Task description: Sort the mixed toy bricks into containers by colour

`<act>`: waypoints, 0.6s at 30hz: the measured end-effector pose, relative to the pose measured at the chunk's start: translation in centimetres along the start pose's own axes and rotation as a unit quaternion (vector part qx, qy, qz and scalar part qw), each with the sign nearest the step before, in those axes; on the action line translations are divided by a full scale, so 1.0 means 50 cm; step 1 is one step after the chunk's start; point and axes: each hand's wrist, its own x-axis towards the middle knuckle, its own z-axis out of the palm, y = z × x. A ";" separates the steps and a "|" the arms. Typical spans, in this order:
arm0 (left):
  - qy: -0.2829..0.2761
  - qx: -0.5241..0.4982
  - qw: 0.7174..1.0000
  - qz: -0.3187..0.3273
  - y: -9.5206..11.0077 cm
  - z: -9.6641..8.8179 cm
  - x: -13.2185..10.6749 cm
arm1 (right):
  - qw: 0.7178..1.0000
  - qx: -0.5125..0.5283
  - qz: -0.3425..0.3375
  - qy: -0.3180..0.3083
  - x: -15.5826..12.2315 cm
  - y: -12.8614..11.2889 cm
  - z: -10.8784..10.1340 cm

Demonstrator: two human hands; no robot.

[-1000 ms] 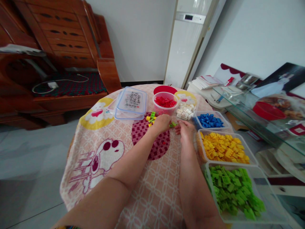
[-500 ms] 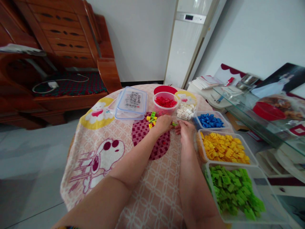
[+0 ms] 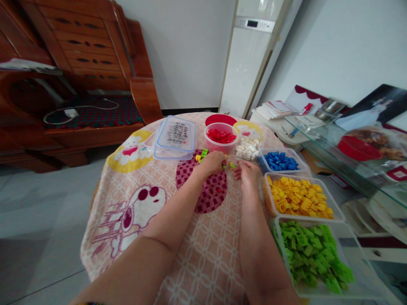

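Both my forearms reach across a round table [image 3: 133, 203] covered by a pink cartoon cloth. My left hand [image 3: 213, 162] is curled, knuckles up, over a small pile of yellow and green bricks [image 3: 201, 156]; what its fingers hold is hidden. My right hand [image 3: 247, 171] lies beside it with fingers bent down on the cloth, close to a small green brick [image 3: 232, 165]. A round tub of red bricks [image 3: 221, 137] stands just beyond the hands.
Along the right edge stand clear tubs of white bricks [image 3: 248, 148], blue bricks [image 3: 280, 161], yellow bricks [image 3: 299, 195] and green bricks [image 3: 313, 252]. A stack of clear lids [image 3: 174, 136] lies at the back left. A wooden bench [image 3: 73, 84] and a glass side table [image 3: 349, 148] flank the table.
My left hand has slid a little left and away, onto the loose yellow and green bricks. My right hand has hardly moved.
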 end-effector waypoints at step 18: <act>-0.009 0.029 0.999 -0.043 -0.014 -0.021 -0.013 | 1.000 -0.007 0.001 -0.004 0.003 0.002 -0.003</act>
